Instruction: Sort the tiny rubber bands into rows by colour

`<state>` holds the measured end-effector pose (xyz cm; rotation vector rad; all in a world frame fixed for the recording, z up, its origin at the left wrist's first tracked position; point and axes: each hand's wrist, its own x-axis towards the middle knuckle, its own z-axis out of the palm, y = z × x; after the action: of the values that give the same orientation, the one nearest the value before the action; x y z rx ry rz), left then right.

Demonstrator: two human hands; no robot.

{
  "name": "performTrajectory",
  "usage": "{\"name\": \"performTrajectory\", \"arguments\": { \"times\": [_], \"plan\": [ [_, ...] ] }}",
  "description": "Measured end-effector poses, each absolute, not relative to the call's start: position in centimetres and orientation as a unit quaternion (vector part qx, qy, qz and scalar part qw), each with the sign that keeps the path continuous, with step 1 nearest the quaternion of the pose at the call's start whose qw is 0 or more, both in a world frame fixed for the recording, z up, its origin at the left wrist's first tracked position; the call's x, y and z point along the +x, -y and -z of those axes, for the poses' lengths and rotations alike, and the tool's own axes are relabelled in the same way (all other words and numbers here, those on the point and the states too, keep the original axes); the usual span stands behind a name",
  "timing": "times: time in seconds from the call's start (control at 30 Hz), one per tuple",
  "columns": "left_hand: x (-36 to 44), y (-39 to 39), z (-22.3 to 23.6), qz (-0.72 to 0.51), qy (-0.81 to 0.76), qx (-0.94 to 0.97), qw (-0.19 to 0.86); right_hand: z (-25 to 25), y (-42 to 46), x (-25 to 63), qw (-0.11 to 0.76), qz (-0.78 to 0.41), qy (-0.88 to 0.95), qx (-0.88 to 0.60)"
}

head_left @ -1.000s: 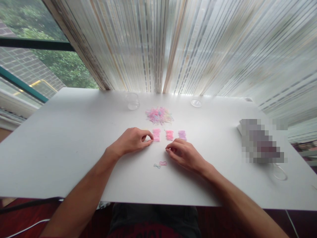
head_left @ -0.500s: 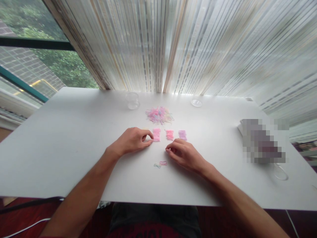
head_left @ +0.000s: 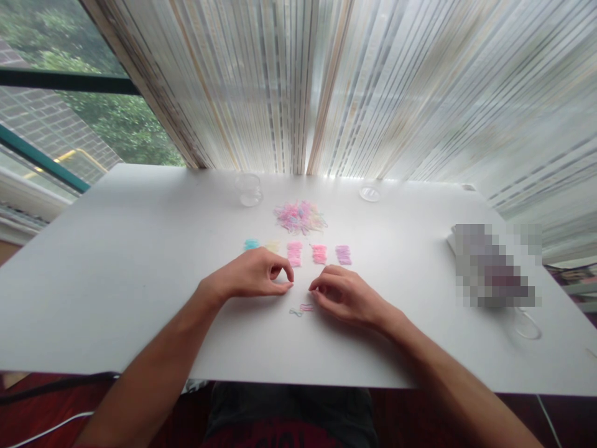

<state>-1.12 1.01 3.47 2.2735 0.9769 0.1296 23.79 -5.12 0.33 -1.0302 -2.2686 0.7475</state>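
White table (head_left: 396, 230): before us; mixed pile (head_left: 301, 218) towards the back, five coloured bundles (head_left: 294, 252) nearer.
Pink loop (head_left: 306, 307), pale-blue loop (head_left: 295, 312): beside each other, near our fingertips.
Our left hand (head_left: 291, 283): thumb and forefinger nearly meeting; we cannot tell whether they grip anything.
Our right hand (head_left: 311, 290): curled, fingertips close; contents unclear.
Room: striped curtain (head_left: 242, 81) behind, window (head_left: 69, 83) left.

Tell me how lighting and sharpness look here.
Head view throughout: daylight glows through the striped curtain; soft shadows under the left hand and right hand; wide-angle stretch splays the stripes; the pastel pile lacks crisp detail; pixelation hides an object at right.
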Motion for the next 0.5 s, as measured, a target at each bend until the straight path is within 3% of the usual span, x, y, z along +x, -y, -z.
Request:
{"name": "performTrajectory", "arguments": {
  "times": [0.2,0.5],
  "plan": [
    [-0.4,-0.1,-4.2,0.044,-0.344,0.856,0.383,-0.7,5.4,23.7,0.224,-0.283,0.86,-0.361],
    [0.3,0.6,-4.3,0.046,-0.325,0.863,0.383,-0.9,5.5,23.4,0.207,-0.284,0.867,-0.354]
  ]
}}
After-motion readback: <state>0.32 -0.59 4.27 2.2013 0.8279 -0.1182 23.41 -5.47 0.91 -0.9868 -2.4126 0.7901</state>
